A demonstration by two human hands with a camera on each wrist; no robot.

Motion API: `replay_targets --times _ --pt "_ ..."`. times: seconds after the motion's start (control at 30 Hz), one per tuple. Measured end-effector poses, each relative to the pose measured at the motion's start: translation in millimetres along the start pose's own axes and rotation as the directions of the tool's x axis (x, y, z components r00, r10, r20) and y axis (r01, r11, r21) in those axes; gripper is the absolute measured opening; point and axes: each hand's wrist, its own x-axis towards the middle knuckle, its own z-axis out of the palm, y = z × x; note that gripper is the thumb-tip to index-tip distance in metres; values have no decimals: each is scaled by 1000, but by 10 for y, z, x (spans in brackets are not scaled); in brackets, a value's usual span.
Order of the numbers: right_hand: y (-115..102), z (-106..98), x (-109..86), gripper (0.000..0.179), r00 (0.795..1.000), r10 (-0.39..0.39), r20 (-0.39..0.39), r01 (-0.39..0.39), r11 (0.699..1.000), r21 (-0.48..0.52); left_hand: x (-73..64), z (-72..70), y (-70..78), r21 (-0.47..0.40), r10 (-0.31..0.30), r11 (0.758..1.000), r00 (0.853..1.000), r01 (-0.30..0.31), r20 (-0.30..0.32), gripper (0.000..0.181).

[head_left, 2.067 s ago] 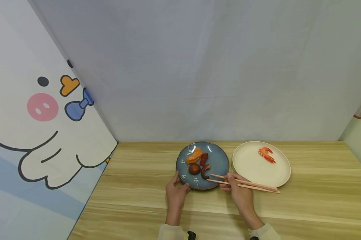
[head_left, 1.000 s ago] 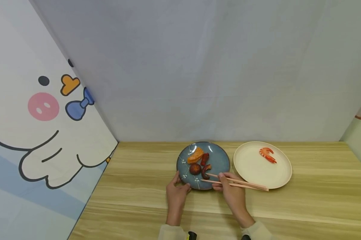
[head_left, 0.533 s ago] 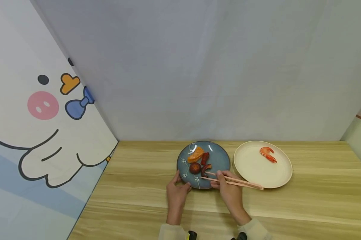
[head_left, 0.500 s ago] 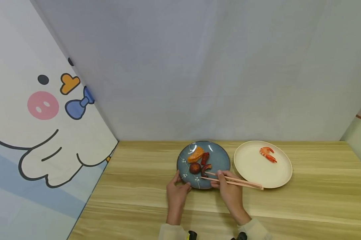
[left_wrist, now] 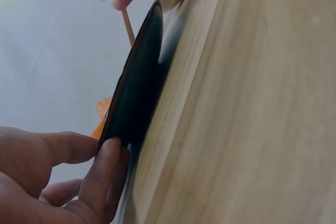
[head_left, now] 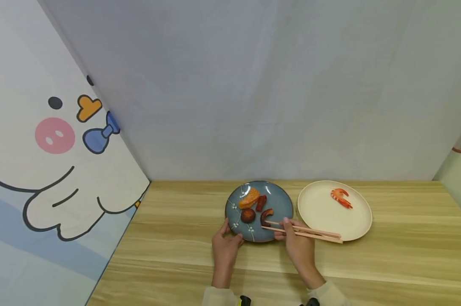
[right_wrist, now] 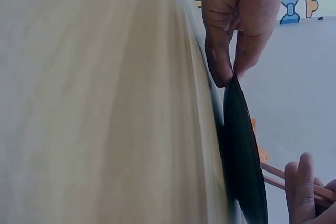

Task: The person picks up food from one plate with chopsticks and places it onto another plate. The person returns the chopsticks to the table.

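My left hand [head_left: 226,246] pinches the near left rim of a blue plate [head_left: 280,206], thumb on top and fingers under the edge, as the left wrist view shows. My right hand [head_left: 300,246] holds a pair of wooden chopsticks [head_left: 322,236] over the plate's right side. Their tips lie at the lower end of a curved, dark red piece of food [head_left: 266,217], possibly a tentacle. A brown mushroom cap [head_left: 248,215], a small red piece [head_left: 260,203] and an orange, ridged piece [head_left: 249,198] rest on the same plate.
A cream plate [head_left: 322,212] stands just right of the blue one, with a shrimp [head_left: 341,198] on it. Both are on a wooden table [head_left: 177,238] near its back edge, against a pale curtain [head_left: 253,106]. A cartoon-printed panel [head_left: 43,191] borders the left.
The curved piece has shifted slightly right, away from the mushroom. My right hand and the chopsticks first moved left over the blue plate, then a little back right. My left hand stays at the rim.
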Motion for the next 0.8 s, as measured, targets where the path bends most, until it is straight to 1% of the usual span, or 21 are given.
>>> replay_targets --times 0.17,0.27,0.4,0.5,0.7,0.8 --pt "-24 -19 -14 27 999 -36 -1 36 998 48 -20 -5 14 1 7 1000 1000 -7 -2 74" --pt "-50 -9 -19 25 1000 -26 -4 26 997 69 -29 -6 21 -10 11 1000 1000 -11 -1 74" --pt "-91 24 -17 24 1000 12 -8 -12 998 53 -23 -13 20 -20 14 1000 1000 -13 4 75" --pt "-111 48 -10 23 1000 19 -12 -19 999 34 -15 -13 17 -22 14 1000 1000 -14 8 74" --pt "-82 84 16 22 1000 -26 -10 26 999 19 4 -12 -15 -11 10 1000 1000 -10 11 75" --pt "-59 102 30 22 999 -30 -20 30 999 26 14 -10 -25 -8 5 1000 1000 -5 12 75"
